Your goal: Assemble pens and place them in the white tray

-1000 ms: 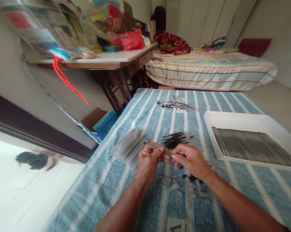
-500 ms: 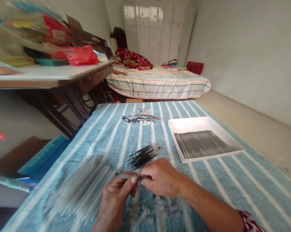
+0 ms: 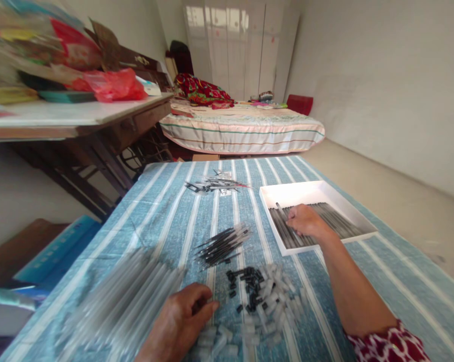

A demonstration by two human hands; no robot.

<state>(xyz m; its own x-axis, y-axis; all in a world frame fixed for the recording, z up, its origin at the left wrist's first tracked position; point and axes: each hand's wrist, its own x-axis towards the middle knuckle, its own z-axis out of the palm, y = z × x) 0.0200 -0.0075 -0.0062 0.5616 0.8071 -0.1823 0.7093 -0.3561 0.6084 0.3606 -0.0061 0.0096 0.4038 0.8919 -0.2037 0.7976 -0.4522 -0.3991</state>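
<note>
My right hand [image 3: 304,220] reaches into the white box [image 3: 363,235] and pinches a slim grey pen [image 3: 281,208], which lies at a slant over a row of similar dark grey pens [image 3: 334,218]. Nothing is in my left hand [image 3: 183,314]; its fingers are curled and its thumb stands apart, above the cloth. Left of that hand lies a blurred heap of translucent pen barrels [image 3: 125,296]. Black pen refills [image 3: 223,244] form a bundle in the middle. Small black plugs [image 3: 251,284] and translucent caps [image 3: 282,296] are scattered to the right of my left hand.
A blue striped cloth [image 3: 166,201] covers the table. Toward its far side sits a pile of thin dark parts [image 3: 212,185]. To the left stands a desk [image 3: 109,114] with a red plastic bag [image 3: 116,85]; a bed [image 3: 242,125] is beyond.
My hands have parted. The right one has moved right and forward into the white box with the pen, while the left has let go and stays near the front. The view has shifted slightly.
</note>
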